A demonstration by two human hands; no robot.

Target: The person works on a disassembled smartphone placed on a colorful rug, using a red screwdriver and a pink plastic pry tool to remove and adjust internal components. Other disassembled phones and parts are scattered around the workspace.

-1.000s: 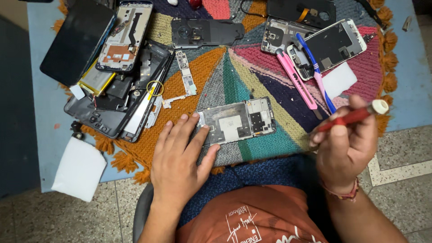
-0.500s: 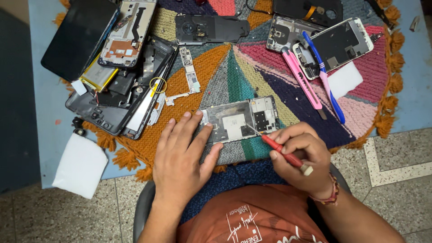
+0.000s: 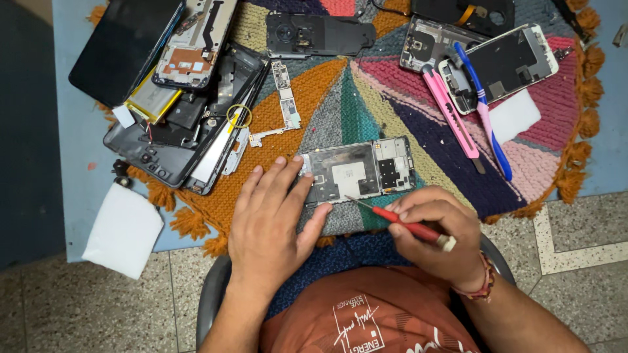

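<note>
Phone frame (image 3: 356, 171), stripped down to its metal chassis, lies flat near the middle of the woven mat (image 3: 340, 104), and I see the red-handled screwdriver (image 3: 409, 227) meeting its lower edge with the tip. To do this well, I judge the tip should sit squarely in the screw head, the shaft kept steeper than its present low slant, with light downward pressure so it does not skid across the board.

My right hand (image 3: 435, 229) has its fingers curled narrowly around the screwdriver handle, thumb and forefinger pinching it near the shaft. My left hand (image 3: 271, 219) lies spread and flat, fingertips pressing the frame's left end at its nine o'clock side, gripping nothing.

Outward from there: a loose circuit board (image 3: 282, 98) lies at eleven o'clock, a heap of opened phones and a yellow battery (image 3: 152, 102) at ten o'clock, a pink utility knife (image 3: 451, 111) and blue pen-like tool (image 3: 484, 108) at two o'clock (both well apart from the frame), and a white cloth (image 3: 124, 229) at eight o'clock.
</note>
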